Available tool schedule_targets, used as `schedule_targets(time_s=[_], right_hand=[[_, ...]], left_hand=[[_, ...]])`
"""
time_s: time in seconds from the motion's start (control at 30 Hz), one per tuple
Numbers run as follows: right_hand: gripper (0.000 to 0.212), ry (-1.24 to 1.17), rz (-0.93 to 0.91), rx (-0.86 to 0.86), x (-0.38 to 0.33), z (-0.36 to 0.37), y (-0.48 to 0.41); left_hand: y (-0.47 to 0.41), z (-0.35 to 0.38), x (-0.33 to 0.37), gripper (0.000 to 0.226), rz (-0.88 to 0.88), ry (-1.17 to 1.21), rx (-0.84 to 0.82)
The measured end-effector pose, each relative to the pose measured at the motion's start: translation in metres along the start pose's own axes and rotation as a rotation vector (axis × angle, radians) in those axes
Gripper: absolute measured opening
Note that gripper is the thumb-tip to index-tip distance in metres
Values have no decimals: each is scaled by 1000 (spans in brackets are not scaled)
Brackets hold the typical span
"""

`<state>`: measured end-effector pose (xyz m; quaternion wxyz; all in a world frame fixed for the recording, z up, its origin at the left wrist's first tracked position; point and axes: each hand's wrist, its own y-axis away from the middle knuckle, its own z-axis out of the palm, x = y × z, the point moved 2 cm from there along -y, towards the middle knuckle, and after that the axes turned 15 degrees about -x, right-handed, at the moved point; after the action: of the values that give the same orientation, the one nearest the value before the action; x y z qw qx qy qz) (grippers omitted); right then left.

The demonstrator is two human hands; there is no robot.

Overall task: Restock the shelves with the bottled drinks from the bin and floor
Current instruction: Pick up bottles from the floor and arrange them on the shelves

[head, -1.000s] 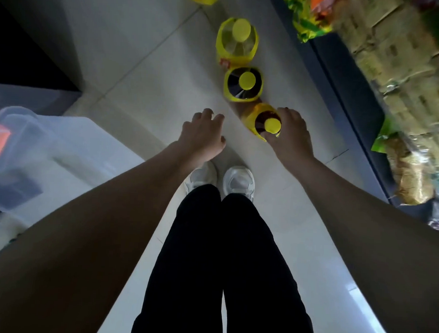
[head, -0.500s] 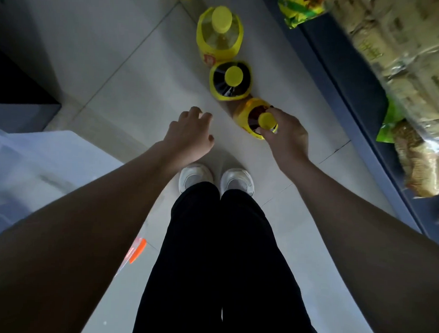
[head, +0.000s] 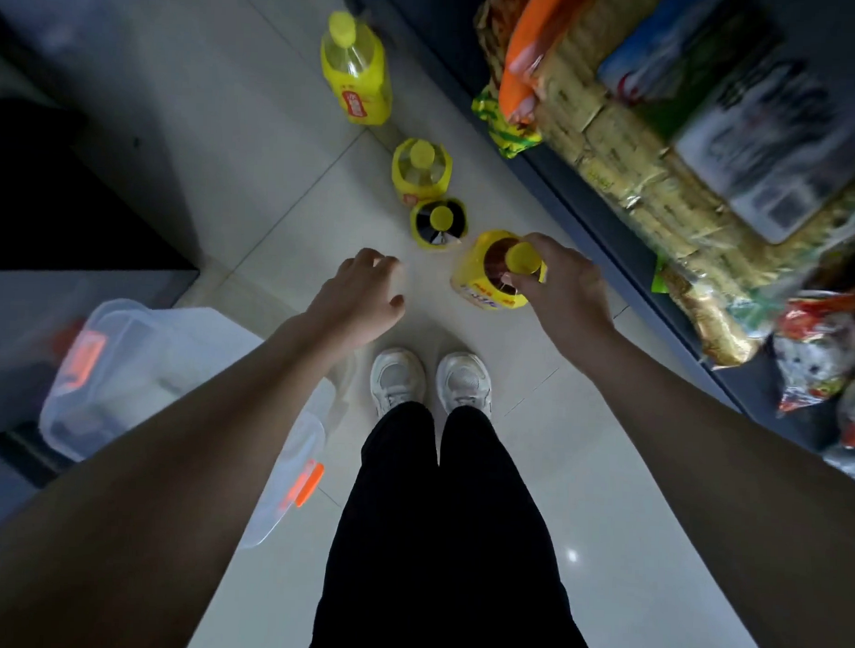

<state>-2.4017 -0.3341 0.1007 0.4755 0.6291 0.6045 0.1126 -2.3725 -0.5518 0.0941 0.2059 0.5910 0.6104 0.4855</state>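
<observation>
The right hand (head: 567,292) pinches the near bottle (head: 480,289) only by its top. It could slip and knock the next bottle (head: 438,225) over. The left hand (head: 363,297) hangs loose and holds nothing.

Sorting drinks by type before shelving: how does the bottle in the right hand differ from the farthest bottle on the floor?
The held bottle contains dark liquid; the farthest bottle contains pale, clear liquid. The right hand pinches the held bottle near its top; the farthest bottle stands untouched on the floor. Both have yellow caps and yellow labels.
</observation>
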Motion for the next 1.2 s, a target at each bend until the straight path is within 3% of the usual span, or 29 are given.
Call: schedule_targets(time_s=[0.37, 0.5, 0.97, 1.2], right_hand=[[53, -63, -120, 128, -121, -152, 163], [40, -153, -206, 301, -165, -197, 232], [33, -138, -414, 705, -281, -306, 422], [29, -173, -482, 797, -312, -335, 504]], left_hand=[[170, -112, 80, 41, 180, 165, 205], [230, -143, 97, 40, 256, 289, 256], [388, -242, 156, 41, 558, 444, 383], [456, -261, 182, 35, 738, 468, 355]])
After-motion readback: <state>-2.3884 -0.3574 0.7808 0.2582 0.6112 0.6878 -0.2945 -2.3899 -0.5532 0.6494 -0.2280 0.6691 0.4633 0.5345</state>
